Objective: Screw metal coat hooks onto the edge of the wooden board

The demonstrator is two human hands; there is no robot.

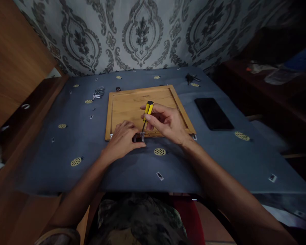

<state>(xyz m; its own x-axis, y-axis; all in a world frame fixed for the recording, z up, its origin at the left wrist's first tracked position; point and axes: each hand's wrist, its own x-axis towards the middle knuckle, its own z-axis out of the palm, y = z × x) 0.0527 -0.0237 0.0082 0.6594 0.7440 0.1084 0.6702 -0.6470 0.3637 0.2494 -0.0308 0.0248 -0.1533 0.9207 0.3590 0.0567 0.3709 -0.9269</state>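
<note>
Two bare hands work at the near edge of a wooden panel (132, 105) lying flat on a blue cloth-covered table (66, 149). Far left on the cloth, near the panel's back corner, sits a small cluster of loose metal hardware (98, 93), well apart from the hands. The left hand (123, 139) lies palm down across the panel's front rail, fingers curled over a small metal fitting (140, 137) and pinning it to the wood; how much of the fitting the fingers cover cannot be made out. Just beside it, the right hand (167, 122) grips a yellow-and-black screwdriver (147, 114) by the handle, the tool leaning slightly, its tip down on the fitting and touching or nearly touching the left fingertips. Right of the panel, a dark phone (213, 113) lies face up on the cloth, with a set of keys (191, 79) beyond it near the wall.

Risk here looks plain: a tilted driver could cam out of the screw head and jab the steadying fingers, or gouge the rail. The panel rests unclamped on cloth, so downward push could make it skate away. Dim light makes the screw slot hard to see, and a dropped screw could vanish among the cloth's patterned spots.
</note>
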